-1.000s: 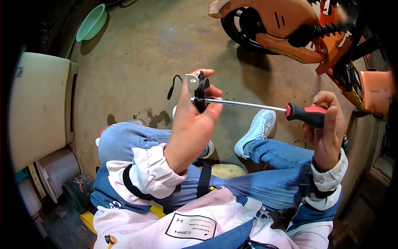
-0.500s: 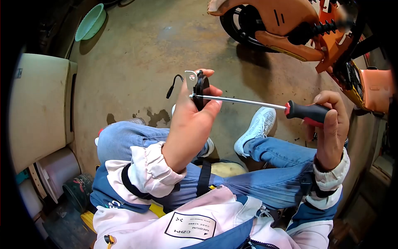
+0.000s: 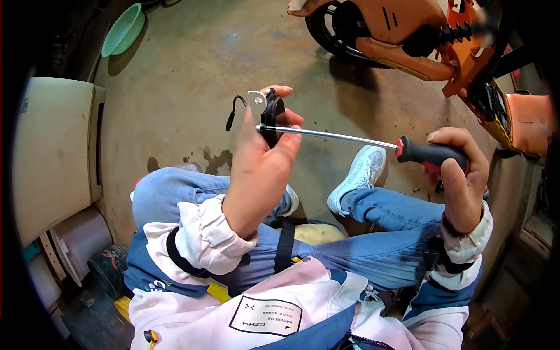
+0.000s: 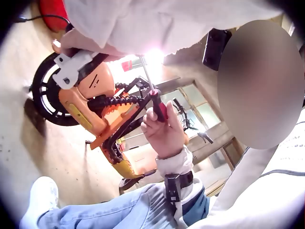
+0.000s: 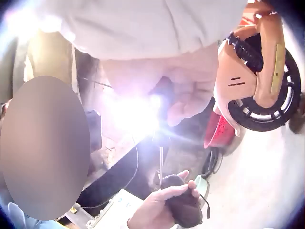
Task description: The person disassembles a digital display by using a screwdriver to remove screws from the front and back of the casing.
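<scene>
In the head view my left hand [image 3: 256, 181] holds up a round black part [image 3: 274, 116] between thumb and fingers. A pale metal bracket [image 3: 255, 105] sticks out of its side, and a short black cable [image 3: 231, 114] with a plug hangs off it. My right hand [image 3: 464, 184] grips the red and black handle of a screwdriver [image 3: 429, 154]. Its long shaft runs left across my left thumb, the tip at a small screw post on the part's edge. From the right wrist, the part's dark face [image 5: 183, 210] shows in the left hand's fingers; glare washes over the screwdriver handle.
An orange two-wheeler [image 3: 402, 52] stands ahead on the right. At the far left lies a pale green basin [image 3: 123, 32], with a beige cabinet [image 3: 55, 146] nearer and a dark bucket [image 3: 111, 271] beside it. A red basin [image 5: 218, 130] appears in the right wrist view.
Both hands have drifted slightly, with the black part moving left and up in view. The screwdriver's handle has rotated in the right hand, while its tip stays at the part's edge.
</scene>
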Demonstrator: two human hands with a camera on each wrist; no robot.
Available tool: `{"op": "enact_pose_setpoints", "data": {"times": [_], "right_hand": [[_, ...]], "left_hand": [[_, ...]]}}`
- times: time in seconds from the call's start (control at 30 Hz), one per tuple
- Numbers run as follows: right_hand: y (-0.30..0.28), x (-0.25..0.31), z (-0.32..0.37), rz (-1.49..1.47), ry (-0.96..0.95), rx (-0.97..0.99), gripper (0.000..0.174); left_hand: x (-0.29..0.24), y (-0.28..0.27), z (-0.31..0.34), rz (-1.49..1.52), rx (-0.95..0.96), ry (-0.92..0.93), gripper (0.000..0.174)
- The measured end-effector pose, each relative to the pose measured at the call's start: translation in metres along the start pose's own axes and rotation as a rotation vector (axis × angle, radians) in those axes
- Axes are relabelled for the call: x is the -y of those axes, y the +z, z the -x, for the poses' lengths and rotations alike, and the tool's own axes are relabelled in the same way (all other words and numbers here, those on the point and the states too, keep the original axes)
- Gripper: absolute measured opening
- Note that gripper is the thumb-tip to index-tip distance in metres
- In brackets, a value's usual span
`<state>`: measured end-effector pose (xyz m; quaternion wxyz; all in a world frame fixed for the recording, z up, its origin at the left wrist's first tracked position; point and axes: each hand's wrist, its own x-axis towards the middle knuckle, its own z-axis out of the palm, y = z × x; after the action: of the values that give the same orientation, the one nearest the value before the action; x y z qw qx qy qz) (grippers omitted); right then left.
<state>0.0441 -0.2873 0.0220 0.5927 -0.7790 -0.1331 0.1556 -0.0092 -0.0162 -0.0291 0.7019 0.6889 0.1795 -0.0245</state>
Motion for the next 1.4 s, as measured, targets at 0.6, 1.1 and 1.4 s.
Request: {"op": "enact_pose_setpoints", "data": {"times": [0.6, 1.1, 1.4], "right_hand": [[-0.020, -0.013, -0.014, 0.090, -0.021, -0.213, 0.028], [0.063, -0.175, -0.043, 0.892, 0.196, 0.179, 0.032], [0.074, -0.218, -0.038, 0.897, 0.194, 0.192, 0.033]], "left_hand": [[-0.006, -0.005, -0.006, 0.126, -0.126, -0.009, 0.050], [-0.006, -0.002, 0.005, 0.186, 0.053, -0.068, 0.057], [-0.007, -0.008, 0.006, 0.233, 0.021, -0.142, 0.058]]}}
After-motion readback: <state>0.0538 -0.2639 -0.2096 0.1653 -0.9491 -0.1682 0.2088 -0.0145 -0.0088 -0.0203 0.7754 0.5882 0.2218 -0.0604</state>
